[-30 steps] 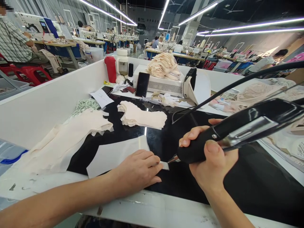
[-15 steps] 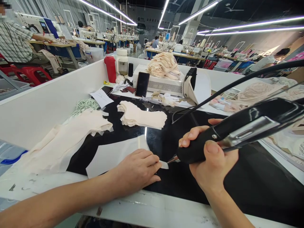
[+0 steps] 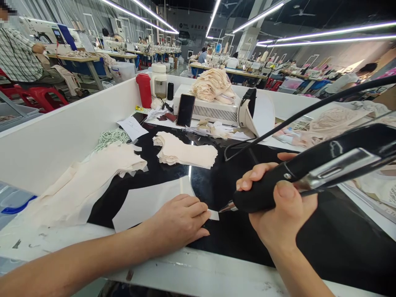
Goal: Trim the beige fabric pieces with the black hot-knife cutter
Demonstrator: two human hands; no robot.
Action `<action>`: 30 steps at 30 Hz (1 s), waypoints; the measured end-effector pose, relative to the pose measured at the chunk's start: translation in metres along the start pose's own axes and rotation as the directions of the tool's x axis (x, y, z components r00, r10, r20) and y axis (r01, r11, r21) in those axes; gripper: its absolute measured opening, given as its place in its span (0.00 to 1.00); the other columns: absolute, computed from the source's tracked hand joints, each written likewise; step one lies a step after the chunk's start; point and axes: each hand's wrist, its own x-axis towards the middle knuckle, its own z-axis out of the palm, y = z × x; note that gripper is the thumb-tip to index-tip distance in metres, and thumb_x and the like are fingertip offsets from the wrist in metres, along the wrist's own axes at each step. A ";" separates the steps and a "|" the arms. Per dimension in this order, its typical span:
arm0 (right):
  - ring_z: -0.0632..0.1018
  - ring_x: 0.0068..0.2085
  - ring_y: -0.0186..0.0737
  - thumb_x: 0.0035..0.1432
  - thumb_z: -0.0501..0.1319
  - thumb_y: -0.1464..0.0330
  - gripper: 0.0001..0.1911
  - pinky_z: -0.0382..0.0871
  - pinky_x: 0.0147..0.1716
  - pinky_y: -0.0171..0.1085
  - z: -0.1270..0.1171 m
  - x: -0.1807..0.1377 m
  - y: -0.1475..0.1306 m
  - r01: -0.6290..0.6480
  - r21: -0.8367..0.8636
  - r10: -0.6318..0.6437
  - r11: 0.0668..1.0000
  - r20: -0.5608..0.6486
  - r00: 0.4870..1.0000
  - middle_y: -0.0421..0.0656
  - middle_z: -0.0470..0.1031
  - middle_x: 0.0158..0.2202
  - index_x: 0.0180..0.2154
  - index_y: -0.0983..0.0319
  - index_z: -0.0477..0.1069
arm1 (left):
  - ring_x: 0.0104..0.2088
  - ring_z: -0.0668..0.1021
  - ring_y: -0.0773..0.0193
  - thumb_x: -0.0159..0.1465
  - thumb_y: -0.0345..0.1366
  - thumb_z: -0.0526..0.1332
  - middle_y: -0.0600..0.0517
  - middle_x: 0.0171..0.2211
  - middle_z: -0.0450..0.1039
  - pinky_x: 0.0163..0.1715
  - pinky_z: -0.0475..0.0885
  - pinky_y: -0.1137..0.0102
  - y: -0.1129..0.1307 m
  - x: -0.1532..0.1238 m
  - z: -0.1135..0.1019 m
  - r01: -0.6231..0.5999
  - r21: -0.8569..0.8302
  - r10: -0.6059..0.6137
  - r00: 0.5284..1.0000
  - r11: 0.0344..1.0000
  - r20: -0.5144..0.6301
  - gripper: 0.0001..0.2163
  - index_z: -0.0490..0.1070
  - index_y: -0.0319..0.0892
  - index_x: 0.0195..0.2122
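My left hand (image 3: 182,218) presses down on a white sheet (image 3: 145,202), fingers bent and close together. A narrow end of the sheet (image 3: 214,215) sticks out past the fingertips. My right hand (image 3: 281,206) is wrapped round a black corded handheld cutter (image 3: 260,196). The cutter's pointed metal tip (image 3: 227,207) is at the end of that narrow part; whether it touches, I cannot tell. Beyond the sheet lies a stack of cream fabric pieces (image 3: 185,152). Larger cream pieces (image 3: 83,181) lie to the left.
A black work surface (image 3: 324,235) has white raised walls (image 3: 68,140). Behind stand a phone (image 3: 185,110), a white vented box (image 3: 213,113) with fabric on top, a red cup (image 3: 144,90) and a jug (image 3: 159,80). The black cord (image 3: 297,117) arches across the right side.
My right hand and the cutter have shifted slightly right, the tip remaining near the sheet's narrow end. My left hand stays put. At far left, a co-worker's arm has drawn back.
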 end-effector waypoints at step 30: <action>0.79 0.23 0.38 0.61 0.79 0.58 0.21 0.79 0.23 0.38 -0.002 -0.011 -0.006 -0.009 -0.049 0.010 0.999 0.020 1.000 0.34 0.79 0.29 0.50 0.54 0.75 | 0.52 0.84 0.53 0.81 0.41 0.68 0.45 0.53 0.84 0.56 0.81 0.57 -0.003 0.000 -0.001 -0.013 -0.009 0.014 1.000 1.000 0.019 0.12 0.76 0.37 0.58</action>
